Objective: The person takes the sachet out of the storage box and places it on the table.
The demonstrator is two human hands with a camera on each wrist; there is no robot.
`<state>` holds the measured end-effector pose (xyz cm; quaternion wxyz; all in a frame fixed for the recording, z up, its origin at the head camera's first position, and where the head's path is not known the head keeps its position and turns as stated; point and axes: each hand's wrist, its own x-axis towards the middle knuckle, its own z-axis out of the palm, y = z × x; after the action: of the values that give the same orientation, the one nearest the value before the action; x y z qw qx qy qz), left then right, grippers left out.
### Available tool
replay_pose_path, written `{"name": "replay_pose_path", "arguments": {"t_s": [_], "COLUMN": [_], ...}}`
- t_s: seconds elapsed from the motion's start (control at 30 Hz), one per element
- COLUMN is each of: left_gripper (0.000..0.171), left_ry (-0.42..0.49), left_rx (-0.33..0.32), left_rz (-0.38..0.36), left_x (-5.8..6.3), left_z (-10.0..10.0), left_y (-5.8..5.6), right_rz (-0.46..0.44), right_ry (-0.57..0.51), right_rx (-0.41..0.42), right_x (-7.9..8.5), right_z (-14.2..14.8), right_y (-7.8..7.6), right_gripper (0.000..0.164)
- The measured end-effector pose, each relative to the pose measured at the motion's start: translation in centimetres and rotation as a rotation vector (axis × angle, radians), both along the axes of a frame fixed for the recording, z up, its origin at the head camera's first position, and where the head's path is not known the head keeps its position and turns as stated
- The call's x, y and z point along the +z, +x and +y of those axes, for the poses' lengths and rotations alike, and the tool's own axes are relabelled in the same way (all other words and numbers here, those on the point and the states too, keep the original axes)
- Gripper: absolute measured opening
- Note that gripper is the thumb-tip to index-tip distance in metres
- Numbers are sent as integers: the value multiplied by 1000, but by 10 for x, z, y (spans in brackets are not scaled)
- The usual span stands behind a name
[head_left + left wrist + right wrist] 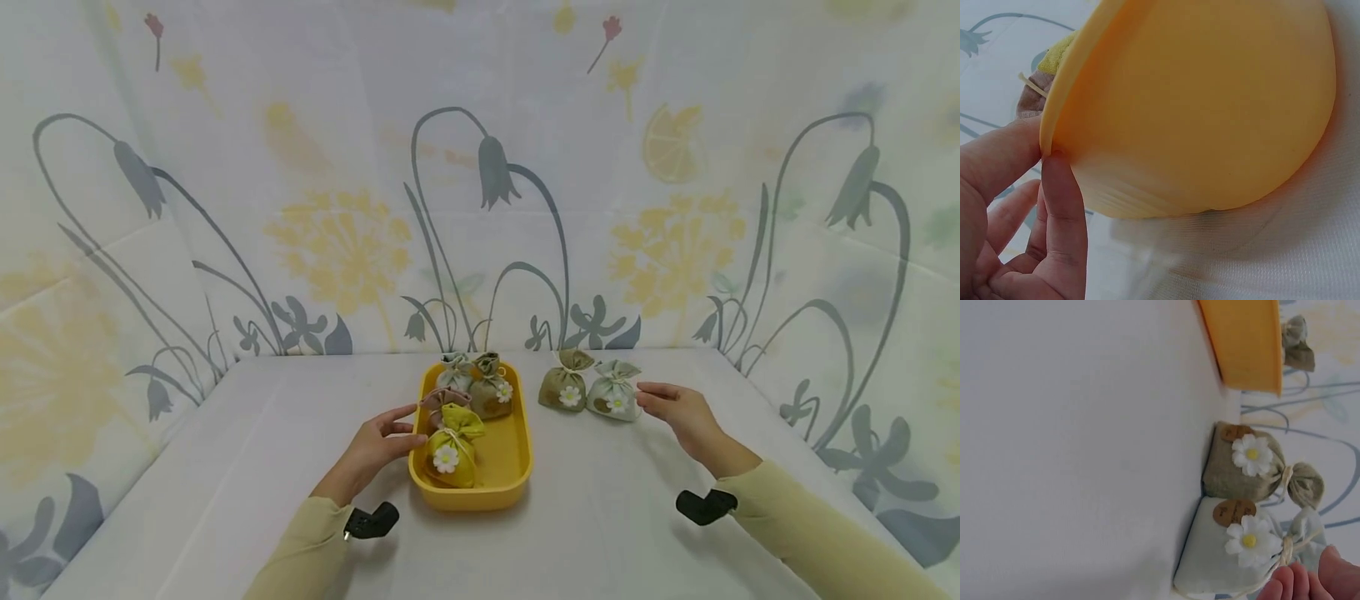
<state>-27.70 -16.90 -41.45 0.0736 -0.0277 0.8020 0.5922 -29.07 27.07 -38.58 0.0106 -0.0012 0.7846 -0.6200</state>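
Observation:
A yellow tray [480,498] stands on the table, and my left hand [382,442] pinches its left rim between thumb and finger. Inside the tray are a yellow-green drawstring sachet [465,467] with a white flower, a mauve sachet [444,398] partly hidden behind it, an olive-brown sachet [491,402] and a grey-green sachet [453,377]. To the right of the tray, another brown sachet [1241,478] stands beside a pale green sachet [1207,544]. My right hand [684,417] is at the pale one's right side, fingertips by its tied neck, thumb and fingers apart.
A white cloth covers the table [600,517]. Behind and at both sides hangs a flower-printed curtain [480,250]. A black wrist camera [372,521] sits at the left cuff and another black camera [707,506] at the right cuff.

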Motion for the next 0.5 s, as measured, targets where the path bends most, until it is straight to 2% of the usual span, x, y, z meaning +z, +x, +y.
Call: {"name": "replay_pose_path", "arguments": {"t_s": [0.3, 0.5], "left_gripper": [66, 65], "left_ry": [-7, 9], "left_rx": [-6, -5], "left_rz": [0, 2], "left_x": [2, 4], "left_z": [1, 1], "left_y": [3, 5], "right_rz": [-3, 15], "right_ry": [-21, -78], "right_rx": [60, 107], "right_x": [1, -2], "right_z": [-22, -36], "right_y": [27, 41], "right_gripper": [54, 47]}}
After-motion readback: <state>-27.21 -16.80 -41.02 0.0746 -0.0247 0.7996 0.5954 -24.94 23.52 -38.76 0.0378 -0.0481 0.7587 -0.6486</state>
